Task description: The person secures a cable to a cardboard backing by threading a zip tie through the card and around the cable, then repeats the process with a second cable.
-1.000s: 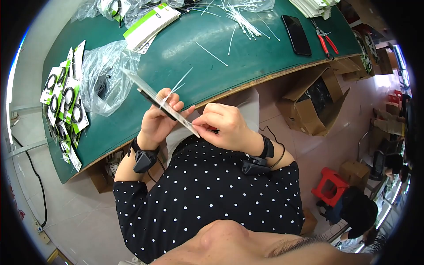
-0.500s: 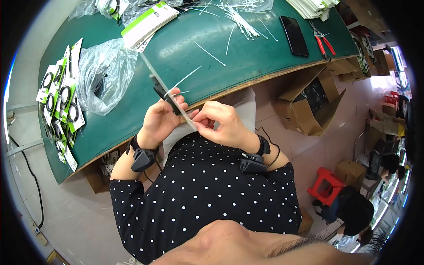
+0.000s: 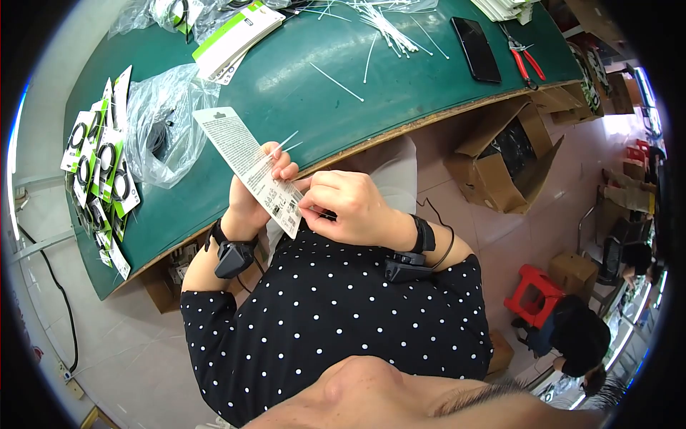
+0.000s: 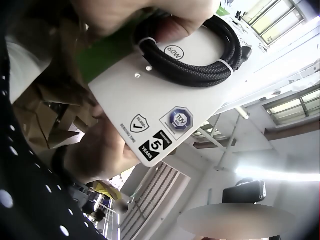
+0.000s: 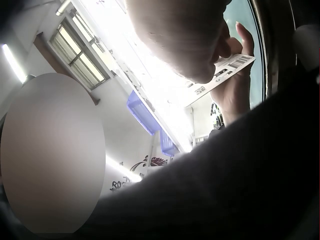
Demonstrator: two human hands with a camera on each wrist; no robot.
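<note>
My left hand [image 3: 243, 204] holds a white packaging card [image 3: 245, 159], tilted, its printed back towards the head camera. In the left wrist view the card's front carries a coiled black braided cable [image 4: 187, 74], with white zip ties [image 4: 226, 64] around the coil. Two zip tie tails [image 3: 287, 140] stick out past the card beside my left fingers. My right hand [image 3: 350, 206] has its fingers curled at the card's lower right edge and pinches it there. In the right wrist view its fingertips overlap the printed face near a barcode.
At the table's left lie a pile of carded cables [image 3: 100, 164] and a clear plastic bag [image 3: 168, 136]. Further back are a card stack [image 3: 239, 39], loose zip ties [image 3: 386, 32], a phone [image 3: 475, 50] and red-handled pliers [image 3: 525, 61]. A cardboard box [image 3: 500, 161] stands beyond the table edge.
The card has turned from nearly edge-on to show its printed back to the head camera. Both hands stay at it, the right one shifting slightly left and down.
</note>
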